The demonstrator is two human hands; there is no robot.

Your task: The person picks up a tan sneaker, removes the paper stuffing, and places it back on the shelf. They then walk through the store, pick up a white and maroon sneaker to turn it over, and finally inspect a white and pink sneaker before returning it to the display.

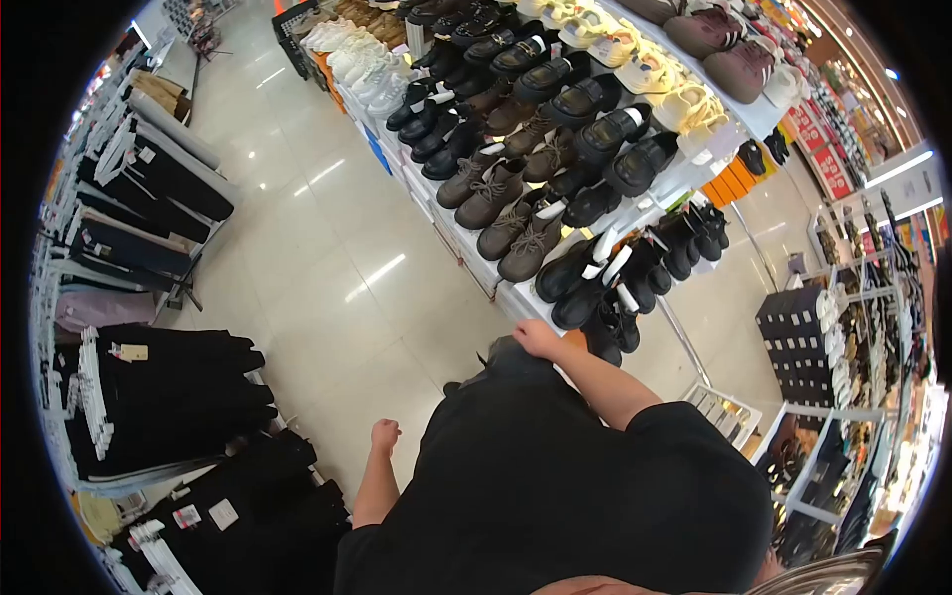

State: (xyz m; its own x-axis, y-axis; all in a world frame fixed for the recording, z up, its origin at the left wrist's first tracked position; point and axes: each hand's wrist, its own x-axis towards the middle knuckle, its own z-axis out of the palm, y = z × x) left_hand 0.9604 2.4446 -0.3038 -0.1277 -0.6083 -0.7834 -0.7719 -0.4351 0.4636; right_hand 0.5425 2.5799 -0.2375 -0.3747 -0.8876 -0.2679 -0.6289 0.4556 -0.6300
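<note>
My left hand [387, 433] hangs at my side above the tiled floor, its fingers curled into a loose fist with nothing visible in it. My right hand [536, 338] is held forward in front of my body, closed, beside my dark grey trousers [516, 365] and close to the near corner of the shoe display [526, 296]. No object shows in it. Just beyond it stand black shoes [562, 270] and brown lace-up boots [531, 248].
On the left, black trousers [174, 392] hang on racks along the aisle floor [327, 238]. White sneakers [372, 74] and yellow-lit pale shoes [635, 59] fill further rows of the display. To the right are stacked dark boxes [790, 342] and a white shelf rack [828, 412].
</note>
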